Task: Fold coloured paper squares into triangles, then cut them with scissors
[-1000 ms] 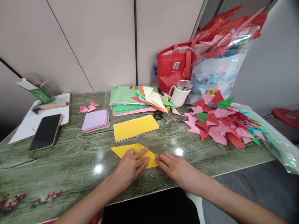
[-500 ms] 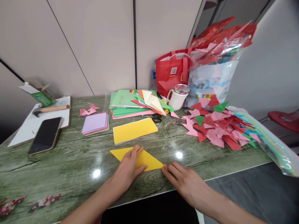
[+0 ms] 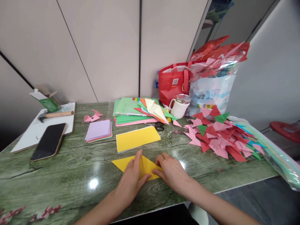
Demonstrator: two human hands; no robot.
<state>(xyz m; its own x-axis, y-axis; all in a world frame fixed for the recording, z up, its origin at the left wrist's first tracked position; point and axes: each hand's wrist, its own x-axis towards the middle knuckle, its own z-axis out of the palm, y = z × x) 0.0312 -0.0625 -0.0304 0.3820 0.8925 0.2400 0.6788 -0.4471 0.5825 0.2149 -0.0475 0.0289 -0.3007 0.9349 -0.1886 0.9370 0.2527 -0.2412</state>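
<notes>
A folded piece of yellow paper (image 3: 148,166), with pointed ends at left and right, lies on the tabletop in front of me. My left hand (image 3: 133,173) rests over its middle, fingers stretched out and thumb set apart, pressing it down. At the paper's right point, my right hand (image 3: 170,168) pinches the tip between thumb and curled fingers. A crease runs up the paper between the two hands. Just beyond lies a stack of yellow rectangular sheets (image 3: 138,139) with white and blue edges under the top one.
Behind are scissors (image 3: 159,126), square lilac sheets (image 3: 98,130), a coloured-paper stack (image 3: 126,107) and a white mug (image 3: 179,109). Folded paper pieces (image 3: 217,134) heap at right, before a red bag (image 3: 172,89). A phone (image 3: 48,142) and hammer (image 3: 56,115) lie left.
My right hand has lifted the paper's right tip and brought it leftward, toward my left hand. A crease now shows in the middle. The left hand still presses on the paper.
</notes>
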